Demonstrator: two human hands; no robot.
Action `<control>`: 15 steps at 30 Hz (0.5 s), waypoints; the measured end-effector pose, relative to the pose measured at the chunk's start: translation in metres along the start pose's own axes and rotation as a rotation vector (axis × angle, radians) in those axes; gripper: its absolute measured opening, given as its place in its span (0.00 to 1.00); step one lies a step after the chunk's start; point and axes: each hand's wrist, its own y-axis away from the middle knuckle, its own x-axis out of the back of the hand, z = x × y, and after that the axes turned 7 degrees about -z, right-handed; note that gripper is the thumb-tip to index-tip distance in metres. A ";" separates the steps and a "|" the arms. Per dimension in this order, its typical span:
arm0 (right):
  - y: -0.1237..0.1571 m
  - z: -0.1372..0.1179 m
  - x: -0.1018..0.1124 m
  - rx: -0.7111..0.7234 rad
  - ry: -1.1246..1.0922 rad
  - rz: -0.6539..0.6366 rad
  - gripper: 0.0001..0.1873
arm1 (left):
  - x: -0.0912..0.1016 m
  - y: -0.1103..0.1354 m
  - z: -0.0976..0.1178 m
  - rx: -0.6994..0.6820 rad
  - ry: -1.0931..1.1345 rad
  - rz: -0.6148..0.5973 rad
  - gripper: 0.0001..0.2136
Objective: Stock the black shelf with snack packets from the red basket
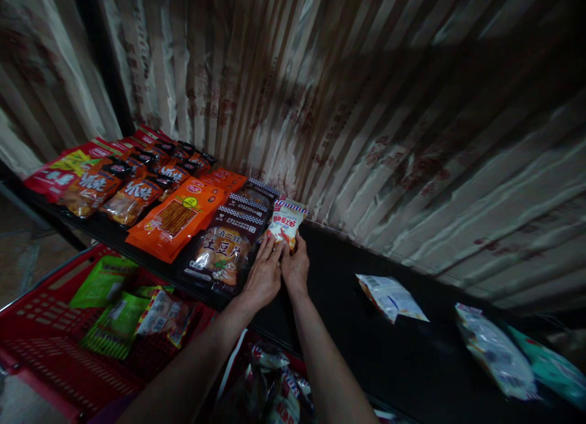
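Both my hands hold the lower end of a small white snack bag (pixel 287 219) with red lettering, at the back of the black shelf. My left hand (pixel 265 273) grips its left side, and my right hand (pixel 295 264) has its fingers closed on the right side. Just left of the bag lie dark potato-chip packs (pixel 224 247) with a checkered top band. Beyond them are orange snack packs (pixel 176 219). The underside of the white bag is hidden by my fingers.
Several orange-black bags (pixel 132 198) and red bags (pixel 57 177) fill the shelf's left end. A white packet (pixel 391 297), a larger bag (pixel 494 351) and a teal bag (pixel 549 363) lie right. Below stand a red basket (pixel 41 351) with green packets (pixel 114 323) and more bags (pixel 284 393). A pleated curtain (pixel 366 107) hangs behind.
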 end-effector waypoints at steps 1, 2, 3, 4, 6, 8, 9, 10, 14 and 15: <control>0.000 -0.001 0.000 -0.003 0.013 0.004 0.28 | 0.000 0.000 0.000 0.006 0.002 0.000 0.27; 0.001 -0.002 0.000 -0.001 0.027 0.004 0.29 | -0.001 0.000 -0.001 0.010 0.002 0.002 0.27; 0.001 -0.003 0.001 0.006 0.043 0.005 0.29 | -0.001 0.000 -0.001 0.011 0.000 0.004 0.28; 0.002 -0.004 0.001 0.021 0.060 0.004 0.29 | -0.001 0.000 -0.002 0.009 -0.004 0.005 0.28; 0.004 -0.006 0.002 0.057 0.097 -0.001 0.30 | -0.002 0.000 -0.003 0.003 -0.022 -0.002 0.28; 0.005 -0.008 0.003 0.070 0.137 0.001 0.31 | -0.003 0.000 -0.005 0.006 -0.043 -0.019 0.27; 0.006 -0.009 0.004 0.066 0.160 0.001 0.31 | -0.002 -0.001 -0.005 0.010 -0.050 -0.027 0.27; 0.007 -0.010 0.005 0.061 0.181 -0.006 0.31 | -0.002 -0.001 -0.005 0.016 -0.055 -0.034 0.26; 0.005 -0.020 0.008 0.044 0.226 -0.069 0.33 | 0.007 -0.006 0.001 0.050 -0.060 -0.069 0.26; 0.003 -0.023 0.009 0.041 0.232 -0.091 0.33 | 0.010 -0.009 0.003 0.061 -0.059 -0.080 0.27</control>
